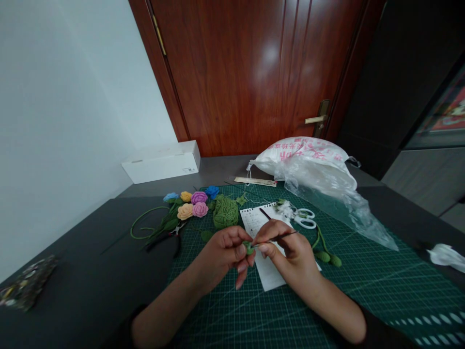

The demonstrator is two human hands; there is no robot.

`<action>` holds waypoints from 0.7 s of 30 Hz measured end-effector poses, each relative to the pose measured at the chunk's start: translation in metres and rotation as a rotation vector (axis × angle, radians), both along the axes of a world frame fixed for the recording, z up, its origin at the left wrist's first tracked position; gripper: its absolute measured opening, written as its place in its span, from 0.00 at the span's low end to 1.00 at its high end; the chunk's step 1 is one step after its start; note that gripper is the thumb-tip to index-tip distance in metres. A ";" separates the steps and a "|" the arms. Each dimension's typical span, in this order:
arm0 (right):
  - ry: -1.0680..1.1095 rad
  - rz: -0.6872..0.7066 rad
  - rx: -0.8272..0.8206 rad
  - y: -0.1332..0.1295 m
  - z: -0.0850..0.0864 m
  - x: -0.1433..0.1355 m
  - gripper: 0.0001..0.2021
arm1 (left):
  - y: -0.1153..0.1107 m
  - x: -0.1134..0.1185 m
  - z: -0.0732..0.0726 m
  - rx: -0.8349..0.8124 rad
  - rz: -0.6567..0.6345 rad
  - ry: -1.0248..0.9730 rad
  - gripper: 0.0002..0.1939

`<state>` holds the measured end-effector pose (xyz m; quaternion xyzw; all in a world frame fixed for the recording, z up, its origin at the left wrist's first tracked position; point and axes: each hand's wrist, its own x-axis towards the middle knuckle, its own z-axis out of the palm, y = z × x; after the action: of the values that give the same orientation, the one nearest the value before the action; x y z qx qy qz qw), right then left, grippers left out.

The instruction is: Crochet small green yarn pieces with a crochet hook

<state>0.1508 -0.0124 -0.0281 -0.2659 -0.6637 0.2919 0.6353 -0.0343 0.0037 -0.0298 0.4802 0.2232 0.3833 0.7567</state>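
Note:
Between thumb and fingers, my left hand (227, 254) pinches a small green crochet piece (248, 247). My right hand (288, 249) grips a thin dark crochet hook (283, 236), its tip at the green piece. Both hands are close together above a notepad sheet (267, 269) with writing on it. Just beyond my left hand sits a ball of green yarn (225, 212). A dark pen (265, 213) lies on the paper. How the hook's tip meets the stitches is too small to make out.
Crocheted flowers (192, 206) and black-handled pliers (176, 232) lie to the left. White-handled scissors (305, 218) and green crocheted leaves (329, 258) are on the right of the green cutting mat (363, 291). Behind stand a white box (163, 165), a ruler (255, 182) and a stuffed plastic bag (308, 157).

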 end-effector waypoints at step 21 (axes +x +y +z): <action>0.062 -0.044 0.012 -0.005 -0.001 -0.002 0.06 | -0.005 0.005 -0.002 0.053 0.062 -0.054 0.12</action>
<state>0.1484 -0.0172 -0.0287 -0.2678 -0.6393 0.2820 0.6634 -0.0298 -0.0013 -0.0322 0.4825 0.2075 0.4252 0.7372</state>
